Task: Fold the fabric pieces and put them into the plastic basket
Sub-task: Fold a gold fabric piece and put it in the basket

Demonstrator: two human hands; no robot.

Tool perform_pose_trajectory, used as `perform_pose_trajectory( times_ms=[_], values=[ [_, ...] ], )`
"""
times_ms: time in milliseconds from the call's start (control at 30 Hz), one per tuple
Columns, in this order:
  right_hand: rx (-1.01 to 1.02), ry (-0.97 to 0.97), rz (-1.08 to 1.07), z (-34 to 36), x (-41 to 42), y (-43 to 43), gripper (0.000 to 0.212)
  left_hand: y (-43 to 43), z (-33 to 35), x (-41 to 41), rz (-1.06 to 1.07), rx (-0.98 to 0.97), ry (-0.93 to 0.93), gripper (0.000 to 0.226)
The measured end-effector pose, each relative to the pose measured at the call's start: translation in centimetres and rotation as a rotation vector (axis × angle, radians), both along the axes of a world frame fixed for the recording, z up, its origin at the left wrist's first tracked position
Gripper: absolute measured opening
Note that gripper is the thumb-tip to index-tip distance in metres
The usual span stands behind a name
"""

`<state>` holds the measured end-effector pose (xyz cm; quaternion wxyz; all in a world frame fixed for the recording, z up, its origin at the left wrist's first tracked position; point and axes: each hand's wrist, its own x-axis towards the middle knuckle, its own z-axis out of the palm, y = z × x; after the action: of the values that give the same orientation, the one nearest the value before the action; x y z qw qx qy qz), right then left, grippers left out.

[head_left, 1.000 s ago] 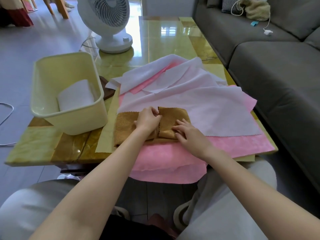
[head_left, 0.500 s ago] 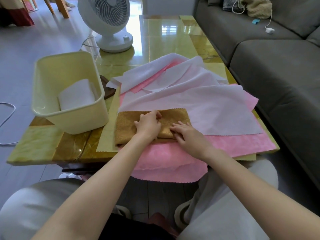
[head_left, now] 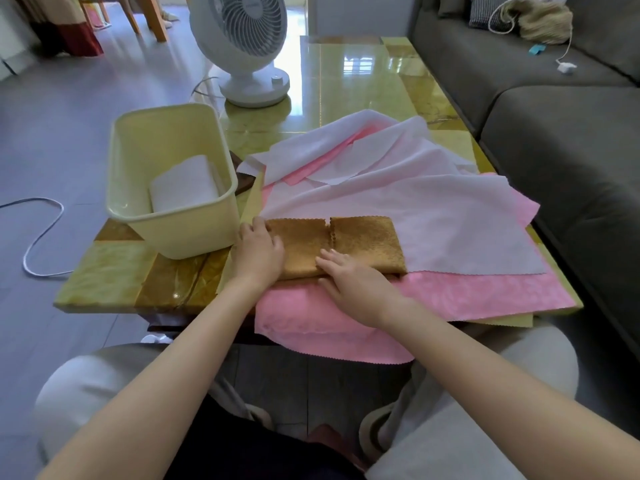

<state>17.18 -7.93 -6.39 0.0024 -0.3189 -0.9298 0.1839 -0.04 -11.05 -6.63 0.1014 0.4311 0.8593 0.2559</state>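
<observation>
Folded brown fabric (head_left: 363, 240) lies just right of the plastic basket (head_left: 194, 230), on pink fabric (head_left: 467, 296) overhanging the surface (head_left: 114, 268) edge. The right hand (head_left: 353, 282) presses its near edge, grip spread flat. The left hand (head_left: 258, 252) covers its basket-side end; whether that grip pinches cannot be told.

Pretty bright daylight is let in from the far end, and window glare is mirrored on the glossy table (head_left: 360, 69). Shadows are soft. Edges are bent by the wide lens; the near forearms (head_left: 162, 393) are slightly smeared.
</observation>
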Motion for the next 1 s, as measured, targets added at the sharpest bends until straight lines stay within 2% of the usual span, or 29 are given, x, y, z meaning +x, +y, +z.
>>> perform_pose_trajectory(
  times_ms=[133, 333, 433, 600, 633, 700, 767, 867, 1000],
  values=[
    [0.039, -0.114, 0.026, -0.7, -0.3, -0.6, 0.051, -1.5, -0.3, -0.6, 0.032, -0.013, -0.082, 0.032],
    [-0.023, -0.075, 0.006, -0.6, -0.5, -0.6, 0.049, -2.1, 0.8, -0.6, 0.081, 0.068, -0.358, 0.038],
    [-0.150, 0.087, -0.104, -0.2, -0.7, 0.1, 0.040, -2.0, 1.9, 0.0, 0.071, 0.224, -0.427, 0.032],
    [-0.265, 0.494, -0.297, 2.4, -0.6, 1.3, 0.029, -0.4, 5.4, 4.1, -0.075, 0.477, -0.509, 0.010],
    [-0.267, 0.584, -0.355, 3.0, -0.3, 1.7, 0.030, 0.2, 5.7, 5.2, -0.117, 0.497, -0.547, 0.007],
    [-0.261, 0.703, -0.479, 4.1, 0.8, 3.0, 0.049, 1.4, 5.8, 7.2, -0.201, 0.483, -0.613, 0.008],
    [-0.246, 0.669, -0.578, 4.6, 2.6, 4.3, 0.057, 2.4, 5.3, 9.0, -0.270, 0.436, -0.617, 0.008],
    [-0.250, 0.478, -0.675, 3.5, 5.2, 5.6, 0.037, 3.2, 4.3, 11.3, -0.335, 0.368, -0.592, 0.006],
    [-0.298, 0.378, -0.718, 1.5, 6.1, 6.0, 0.033, 3.5, 2.9, 11.3, -0.400, 0.267, -0.500, 0.011]
  ],
)
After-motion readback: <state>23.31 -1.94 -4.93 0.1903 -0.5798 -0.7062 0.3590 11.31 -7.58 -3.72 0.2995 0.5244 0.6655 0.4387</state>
